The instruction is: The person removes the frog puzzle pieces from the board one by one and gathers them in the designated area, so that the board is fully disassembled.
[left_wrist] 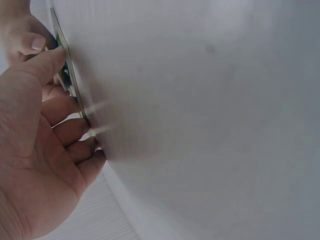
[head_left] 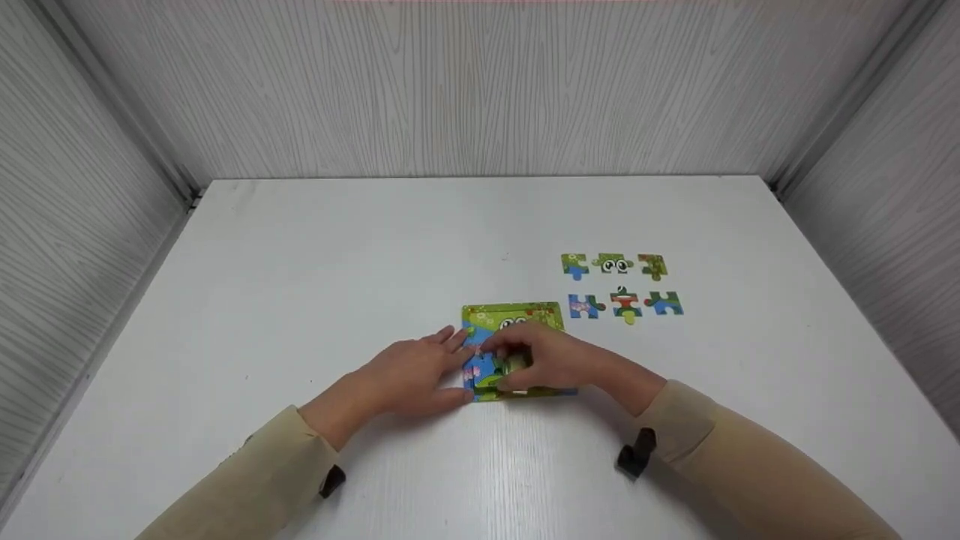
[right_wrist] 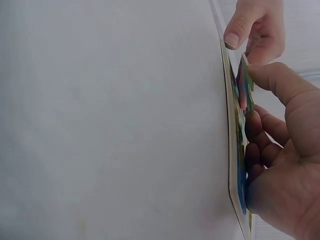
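A small puzzle board (head_left: pixel 517 307) with a green and blue cartoon picture lies flat at the near middle of the table. My left hand (head_left: pixel 420 373) rests along its left edge, fingers spread and fairly straight, thumb at the lower left corner. Over the board, my right hand (head_left: pixel 551 360) pinches a puzzle piece (right_wrist: pixel 245 85) between thumb and fingers. That piece stands tilted above the board in the right wrist view, near the left thumb (right_wrist: pixel 234 37). Part of the board is hidden under the right hand.
Several loose puzzle pieces lie in two rows right of and beyond the board, among them one with cartoon eyes (head_left: pixel 615 265) and one with a red mouth (head_left: pixel 625 301). Wood-grain panels (head_left: pixel 480 90) bound the white table (head_left: pixel 337 247) at the back and sides.
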The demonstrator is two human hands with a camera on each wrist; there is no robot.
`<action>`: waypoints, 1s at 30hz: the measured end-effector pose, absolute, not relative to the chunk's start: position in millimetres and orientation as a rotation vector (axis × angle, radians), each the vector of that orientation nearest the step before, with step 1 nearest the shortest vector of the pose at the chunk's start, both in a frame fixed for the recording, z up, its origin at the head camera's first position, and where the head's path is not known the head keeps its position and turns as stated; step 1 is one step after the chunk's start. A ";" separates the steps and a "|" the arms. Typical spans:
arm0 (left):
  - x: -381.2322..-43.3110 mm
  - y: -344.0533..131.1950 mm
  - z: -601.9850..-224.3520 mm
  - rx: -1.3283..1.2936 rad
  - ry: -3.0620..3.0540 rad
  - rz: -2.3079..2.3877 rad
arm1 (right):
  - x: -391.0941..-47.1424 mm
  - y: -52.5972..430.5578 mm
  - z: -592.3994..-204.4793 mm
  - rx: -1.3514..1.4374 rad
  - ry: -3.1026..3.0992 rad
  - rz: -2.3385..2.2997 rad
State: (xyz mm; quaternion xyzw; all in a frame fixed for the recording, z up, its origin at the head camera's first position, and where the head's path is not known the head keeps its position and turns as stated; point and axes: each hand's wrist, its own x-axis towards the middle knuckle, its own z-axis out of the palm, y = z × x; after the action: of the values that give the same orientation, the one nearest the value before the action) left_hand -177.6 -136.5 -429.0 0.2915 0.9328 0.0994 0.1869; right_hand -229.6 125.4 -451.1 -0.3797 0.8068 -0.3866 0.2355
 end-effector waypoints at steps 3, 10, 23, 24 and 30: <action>-177.6 -135.3 -427.9 0.824 2.629 0.269 | -229.7 128.5 -451.7 -0.994 2.211 -1.070; -178.5 -135.2 -428.4 0.837 2.630 0.264 | -229.9 132.8 -453.4 -0.984 2.199 -1.133; -176.8 -137.9 -428.8 0.815 2.642 0.300 | -220.9 145.3 -431.9 -1.030 2.281 -1.196; -176.8 -137.8 -428.8 0.812 2.640 0.300 | -221.3 147.9 -431.0 -1.025 2.297 -1.190; -177.5 -136.6 -429.2 0.805 2.631 0.296 | -225.0 166.5 -430.4 -1.015 2.375 -1.164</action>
State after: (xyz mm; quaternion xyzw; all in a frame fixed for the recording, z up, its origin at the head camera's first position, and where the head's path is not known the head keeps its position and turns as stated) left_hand -177.5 -136.6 -429.2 0.2859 0.9341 0.1051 0.1861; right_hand -225.0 166.5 -430.4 -0.3541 0.8284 -0.4060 0.1534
